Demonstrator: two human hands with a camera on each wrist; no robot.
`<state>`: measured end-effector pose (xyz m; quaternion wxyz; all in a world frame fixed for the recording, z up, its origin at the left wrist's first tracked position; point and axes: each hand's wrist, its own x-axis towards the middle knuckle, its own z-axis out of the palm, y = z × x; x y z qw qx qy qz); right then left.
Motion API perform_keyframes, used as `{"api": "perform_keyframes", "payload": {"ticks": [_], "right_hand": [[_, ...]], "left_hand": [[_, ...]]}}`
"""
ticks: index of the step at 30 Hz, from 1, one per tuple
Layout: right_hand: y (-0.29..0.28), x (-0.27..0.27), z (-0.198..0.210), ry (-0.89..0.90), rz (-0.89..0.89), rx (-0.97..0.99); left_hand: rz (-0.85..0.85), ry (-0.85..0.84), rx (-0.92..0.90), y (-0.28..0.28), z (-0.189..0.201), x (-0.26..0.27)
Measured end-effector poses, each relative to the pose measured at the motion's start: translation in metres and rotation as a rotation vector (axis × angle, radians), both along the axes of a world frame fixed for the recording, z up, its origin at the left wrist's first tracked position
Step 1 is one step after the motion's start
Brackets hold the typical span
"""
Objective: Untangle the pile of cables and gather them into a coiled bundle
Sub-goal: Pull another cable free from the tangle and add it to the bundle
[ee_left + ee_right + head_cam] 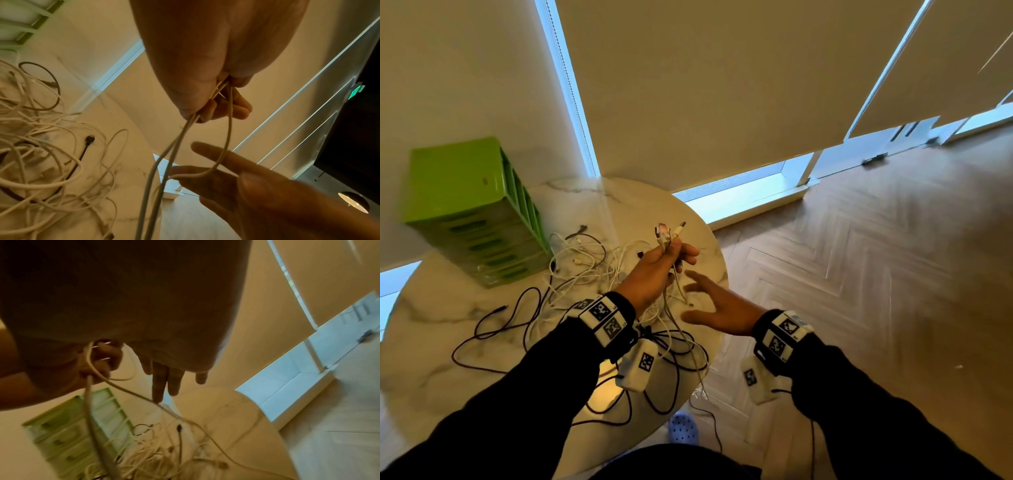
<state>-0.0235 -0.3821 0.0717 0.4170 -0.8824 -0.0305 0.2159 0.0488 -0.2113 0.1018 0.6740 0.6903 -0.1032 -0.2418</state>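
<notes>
Where each white cable (585, 270) in the pile runs cannot be traced, since the strands cross over one another and the forearms cover the near part of the tangle on the desk (441, 342). The plug ends (667, 232) sticking up from the left hand (654, 274) are too small to tell apart, and in the left wrist view the palm hides the grip itself. In the right wrist view the right hand (164, 379) is dark, its fingers blurred, and the green drawer box (68, 439) beyond it is smeared.

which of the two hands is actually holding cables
The left hand, gripping white cables above the table; the right hand is open beside it.
</notes>
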Motion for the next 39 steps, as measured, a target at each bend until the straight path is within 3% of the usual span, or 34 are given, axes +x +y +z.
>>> {"api": "perform_keyframes", "payload": {"ticks": [4, 9, 11, 15, 17, 19, 23, 27, 32, 35, 39], "right_hand": [[0.016, 0.005, 0.011, -0.200, 0.017, 0.003], [-0.021, 0.006, 0.023, -0.305, -0.280, 0.056], [-0.048, 0.007, 0.012, -0.176, -0.320, -0.037], [-0.083, 0.001, -0.023, 0.330, -0.133, -0.377], [-0.082, 0.001, -0.032, 0.367, -0.016, -0.497], [-0.064, 0.005, -0.026, 0.260, 0.022, -0.393], [-0.004, 0.020, 0.008, 0.068, 0.092, 0.022], [0.032, 0.036, 0.027, 0.201, 0.174, 0.263], [0.013, 0.044, 0.023, 0.367, 0.128, 0.227], [-0.007, 0.056, 0.020, 0.286, 0.107, 0.111], [-0.015, 0.063, 0.011, -0.074, -0.011, -0.065]], "left_hand": [[0.020, -0.076, 0.042, 0.000, 0.004, 0.006], [0.135, -0.076, 0.027, 0.014, 0.000, 0.015], [0.181, -0.023, -0.017, 0.017, 0.001, 0.019], [0.195, 0.013, -0.244, 0.016, 0.003, 0.025], [0.175, 0.030, -0.272, 0.013, 0.008, 0.023], [0.130, 0.073, -0.285, 0.008, 0.013, 0.018], [0.040, 0.159, -0.376, -0.004, 0.016, 0.012], [0.000, 0.232, -0.411, -0.008, 0.027, 0.012], [-0.158, 0.206, -0.322, 0.023, 0.042, 0.023], [-0.118, 0.236, -0.326, 0.037, 0.042, 0.030], [0.118, 0.202, -0.555, 0.045, 0.041, 0.044]]}}
